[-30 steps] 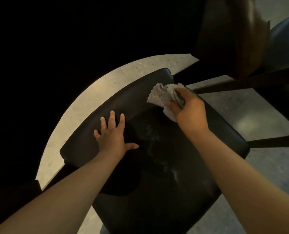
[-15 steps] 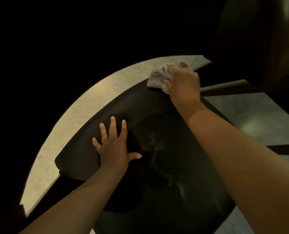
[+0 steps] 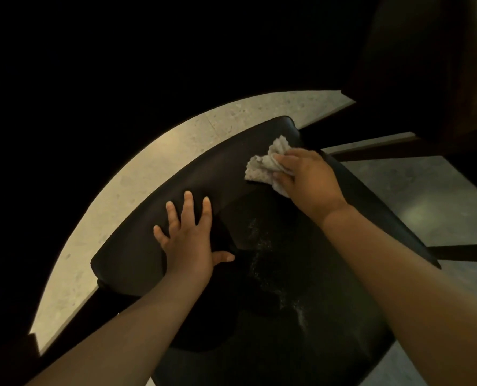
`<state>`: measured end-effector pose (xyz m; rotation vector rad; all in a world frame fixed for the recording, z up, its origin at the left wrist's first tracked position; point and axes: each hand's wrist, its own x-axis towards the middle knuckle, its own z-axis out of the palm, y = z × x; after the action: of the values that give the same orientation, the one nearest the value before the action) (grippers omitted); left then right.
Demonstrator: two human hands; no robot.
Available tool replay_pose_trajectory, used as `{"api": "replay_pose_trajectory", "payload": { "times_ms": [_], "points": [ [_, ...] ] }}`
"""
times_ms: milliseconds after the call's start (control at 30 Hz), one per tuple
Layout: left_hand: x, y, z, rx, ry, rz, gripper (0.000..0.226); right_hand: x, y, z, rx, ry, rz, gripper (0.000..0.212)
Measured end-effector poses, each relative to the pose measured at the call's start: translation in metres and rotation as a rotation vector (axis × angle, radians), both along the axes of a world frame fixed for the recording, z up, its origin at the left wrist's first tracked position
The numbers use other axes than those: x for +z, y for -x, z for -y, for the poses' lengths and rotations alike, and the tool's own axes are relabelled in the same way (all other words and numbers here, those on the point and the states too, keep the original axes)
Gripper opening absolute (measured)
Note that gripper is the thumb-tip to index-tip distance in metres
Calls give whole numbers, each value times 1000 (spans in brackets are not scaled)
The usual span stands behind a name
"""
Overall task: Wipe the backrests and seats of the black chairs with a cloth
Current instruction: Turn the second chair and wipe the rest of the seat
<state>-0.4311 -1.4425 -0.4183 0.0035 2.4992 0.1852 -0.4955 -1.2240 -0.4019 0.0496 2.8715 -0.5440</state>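
Note:
A black chair fills the middle of the view, its curved backrest (image 3: 137, 246) running from lower left to upper right above the seat (image 3: 301, 330). My left hand (image 3: 188, 240) rests flat on the backrest's inner face, fingers spread. My right hand (image 3: 307, 179) grips a crumpled light cloth (image 3: 262, 165) and presses it against the right part of the backrest. Pale dusty streaks show on the seat between my arms.
A speckled stone floor (image 3: 153, 160) curves behind the backrest. A dark wooden table (image 3: 432, 65) rises at the upper right, with dark bars (image 3: 376, 154) crossing the grey floor (image 3: 415, 207) to the right. The left and top are in deep shadow.
My right hand has drawn the cloth back from the backrest's far top end, down and inward along the backrest. My left hand stays flat in the same spot.

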Motion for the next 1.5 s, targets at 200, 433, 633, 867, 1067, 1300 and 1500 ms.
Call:
{"api": "replay_pose_trajectory", "payload": {
  "times_ms": [200,433,633,867,1067,1300,1500],
  "points": [
    [1,-2,-1,-4,-1,-14,118,2,41,10,-52,-93,-152,36],
    [1,0,-3,-8,35,5,119,-26,56,34,-106,-64,-52,39],
    [1,1,-3,3,19,18,120,-15,18,29,11,85,-55,26],
    [3,-1,-3,-6,20,8,118,-14,69,41,-40,156,-144,31],
    [2,1,-4,5,25,27,119,-28,32,50,12,178,-108,29],
    [3,1,-4,7,15,23,118,-5,-21,23,4,329,-103,26],
    [3,0,-4,-6,20,19,119,-20,54,17,-198,108,-166,32]
  ]
}}
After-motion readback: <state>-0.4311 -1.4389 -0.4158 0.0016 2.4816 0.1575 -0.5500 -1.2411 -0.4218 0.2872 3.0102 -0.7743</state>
